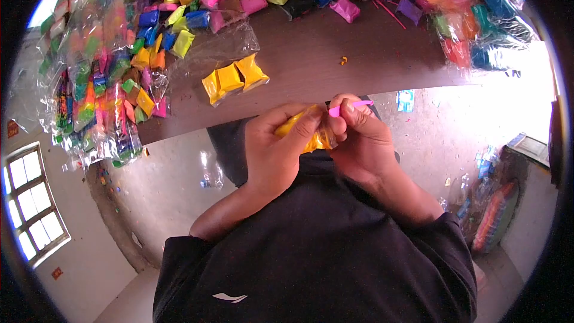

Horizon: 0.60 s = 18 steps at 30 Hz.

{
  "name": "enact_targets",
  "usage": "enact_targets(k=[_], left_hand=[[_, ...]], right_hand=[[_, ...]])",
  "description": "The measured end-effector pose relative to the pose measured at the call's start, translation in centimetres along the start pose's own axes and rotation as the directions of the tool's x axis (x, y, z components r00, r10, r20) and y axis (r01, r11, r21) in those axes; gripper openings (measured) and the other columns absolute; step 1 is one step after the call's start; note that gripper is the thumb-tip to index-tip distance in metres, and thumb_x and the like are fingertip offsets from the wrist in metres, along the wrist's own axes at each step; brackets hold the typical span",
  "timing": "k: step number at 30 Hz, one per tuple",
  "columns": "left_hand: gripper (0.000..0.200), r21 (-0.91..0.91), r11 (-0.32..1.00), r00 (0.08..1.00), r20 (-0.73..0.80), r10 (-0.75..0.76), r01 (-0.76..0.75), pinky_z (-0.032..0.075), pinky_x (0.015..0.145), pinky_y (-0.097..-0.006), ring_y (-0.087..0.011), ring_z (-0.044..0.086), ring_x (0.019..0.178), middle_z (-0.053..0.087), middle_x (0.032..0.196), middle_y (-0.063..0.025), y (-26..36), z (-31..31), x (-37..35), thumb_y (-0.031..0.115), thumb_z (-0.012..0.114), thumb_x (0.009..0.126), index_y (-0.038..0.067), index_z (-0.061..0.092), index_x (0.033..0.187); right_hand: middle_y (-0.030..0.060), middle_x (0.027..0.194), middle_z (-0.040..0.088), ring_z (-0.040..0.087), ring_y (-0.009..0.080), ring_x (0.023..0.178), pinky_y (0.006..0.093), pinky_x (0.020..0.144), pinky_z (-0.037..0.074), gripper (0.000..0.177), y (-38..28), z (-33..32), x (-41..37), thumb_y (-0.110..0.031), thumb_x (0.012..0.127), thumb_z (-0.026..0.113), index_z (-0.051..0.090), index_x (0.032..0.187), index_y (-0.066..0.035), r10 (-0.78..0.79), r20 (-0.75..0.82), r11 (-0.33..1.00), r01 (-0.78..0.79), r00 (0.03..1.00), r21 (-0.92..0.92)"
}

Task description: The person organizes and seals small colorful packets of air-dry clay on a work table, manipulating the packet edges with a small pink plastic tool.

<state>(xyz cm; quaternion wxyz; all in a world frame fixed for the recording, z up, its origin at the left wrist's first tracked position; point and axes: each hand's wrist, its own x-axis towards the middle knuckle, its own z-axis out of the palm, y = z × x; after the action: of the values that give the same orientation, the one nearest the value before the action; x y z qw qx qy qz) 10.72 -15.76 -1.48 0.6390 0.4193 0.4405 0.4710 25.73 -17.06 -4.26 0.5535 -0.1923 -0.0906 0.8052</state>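
Close to my body at the table's near edge, my left hand (272,146) is closed around a yellow packet (321,139) in clear plastic film. Thumb and fingers press on its sides, hiding much of it. My right hand (365,140) meets it from the other side, its fingers pinched at the bunched end of the film. A thin pink plastic strip (363,103) runs across the right fingertips and sticks out past them. Just beyond my left hand, a few yellow packets (230,79) lie side by side on the brown table (299,60).
Colourful small packets (251,3) cover the table's far side. Large clear bags of packets (89,84) lie at left, others (457,30) at right. Thin pink strips (391,15) and a small orange-yellow scrap (343,60) rest on the table. Plastic litter (212,170) is on the floor.
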Motion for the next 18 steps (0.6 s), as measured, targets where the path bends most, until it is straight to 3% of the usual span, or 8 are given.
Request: enact_targets(k=[3, 5, 9, 11, 12, 14, 15, 18], left_hand=[[0.018, 0.041, 0.999, 1.0, -0.014, -0.024, 0.024, 0.053, 0.079, -0.0228, -0.0065, 0.064, 0.087, 0.072, 0.094, -0.0057, 0.0, -0.2, -0.1, 0.012, 0.066, 0.099, -0.004, 0.071, 0.103], [0.018, 0.076, 0.997, 0.999, -0.033, 0.005, -0.003, 0.052, 0.079, -0.0228, -0.0065, 0.064, 0.087, 0.072, 0.094, -0.0053, 0.3, -0.1, 0.0, 0.013, 0.067, 0.099, -0.004, 0.071, 0.103], [0.018, 0.213, 0.971, 0.993, -0.031, 0.115, -0.105, 0.052, 0.078, -0.0224, -0.0062, 0.063, 0.088, 0.07, 0.094, -0.004, 0.8, -0.1, -0.1, 0.014, 0.068, 0.098, -0.003, 0.07, 0.103], [0.017, 0.242, 0.963, 0.992, -0.01, 0.127, -0.121, 0.052, 0.077, -0.0222, -0.0061, 0.063, 0.087, 0.069, 0.093, -0.0038, 0.7, -0.4, -0.1, 0.014, 0.069, 0.098, -0.002, 0.068, 0.102], [0.017, 0.271, 0.953, 0.99, 0.008, 0.14, -0.137, 0.052, 0.076, -0.0221, -0.006, 0.062, 0.086, 0.068, 0.092, -0.0036, 0.6, -0.5, 0.0, 0.014, 0.07, 0.097, -0.002, 0.067, 0.101], [0.016, 0.306, 0.935, 0.983, 0.034, 0.179, -0.18, 0.052, 0.075, -0.0223, -0.0061, 0.062, 0.085, 0.068, 0.091, -0.004, 0.5, -0.5, 0.1, 0.014, 0.07, 0.096, -0.001, 0.066, 0.099], [0.015, 0.34, 0.914, 0.975, 0.057, 0.215, -0.222, 0.052, 0.074, -0.0226, -0.0061, 0.061, 0.083, 0.068, 0.09, -0.0044, 0.5, -0.6, 0.1, 0.013, 0.071, 0.096, -0.001, 0.065, 0.098], [0.014, 0.435, 0.868, 0.971, 0.11, 0.213, -0.239, 0.051, 0.072, -0.0227, -0.0063, 0.061, 0.081, 0.068, 0.088, -0.0046, 0.8, -0.9, 0.4, 0.012, 0.071, 0.095, 0.0, 0.065, 0.095]], right_hand=[[-0.0009, 0.081, 0.062, 0.049, 0.0095, 0.069, 0.0231, 0.063, 0.037, 0.023, -0.1, 0.4, -0.1, -0.026, 0.102, 0.057, 0.064, 0.112, -0.006, -0.078, -0.111, 0.995, 0.084, 0.991, 0.05], [0.0012, 0.086, 0.065, 0.053, 0.0094, 0.072, 0.0228, 0.063, 0.039, 0.024, -0.7, 0.6, -0.2, -0.024, 0.104, 0.054, 0.063, 0.117, -0.006, -0.21, -0.168, 0.977, 0.201, 0.963, -0.069], [0.003, 0.09, 0.067, 0.057, 0.0089, 0.077, 0.0226, 0.068, 0.044, 0.02, -0.7, 1.8, -0.4, -0.018, 0.103, 0.056, 0.064, 0.115, -0.004, -0.302, -0.271, 0.924, 0.211, 0.914, -0.319], [0.0035, 0.091, 0.067, 0.059, 0.0088, 0.082, 0.0234, 0.075, 0.047, 0.013, -0.6, 1.5, -0.3, -0.011, 0.1, 0.062, 0.066, 0.108, -0.002, -0.404, -0.014, 0.688, 0.294, 0.914, -0.663], [0.0035, 0.091, 0.067, 0.059, 0.0088, 0.082, 0.0234, 0.075, 0.047, 0.013, -0.7, 1.6, -0.2, -0.011, 0.1, 0.062, 0.066, 0.108, -0.002, -0.408, -0.016, 0.686, 0.296, 0.913, -0.664], [0.0032, 0.088, 0.066, 0.059, 0.0082, 0.084, 0.0247, 0.074, 0.047, 0.008, -0.8, 2.0, 0.3, -0.007, 0.095, 0.069, 0.068, 0.099, -0.001, -0.455, 0.08, 0.495, 0.327, 0.887, -0.805], [0.0032, 0.088, 0.066, 0.059, 0.0082, 0.084, 0.0247, 0.074, 0.047, 0.008, -1.1, 1.9, 0.3, -0.007, 0.095, 0.069, 0.068, 0.099, -0.001, -0.453, 0.08, 0.496, 0.326, 0.888, -0.805], [0.0075, 0.085, 0.065, 0.063, 0.0152, 0.08, 0.0296, 0.071, 0.05, 0.008, -2.2, 1.6, 0.6, -0.004, 0.089, 0.072, 0.067, 0.093, 0.0, -0.365, 0.079, 0.362, 0.22, 0.928, -0.906]])
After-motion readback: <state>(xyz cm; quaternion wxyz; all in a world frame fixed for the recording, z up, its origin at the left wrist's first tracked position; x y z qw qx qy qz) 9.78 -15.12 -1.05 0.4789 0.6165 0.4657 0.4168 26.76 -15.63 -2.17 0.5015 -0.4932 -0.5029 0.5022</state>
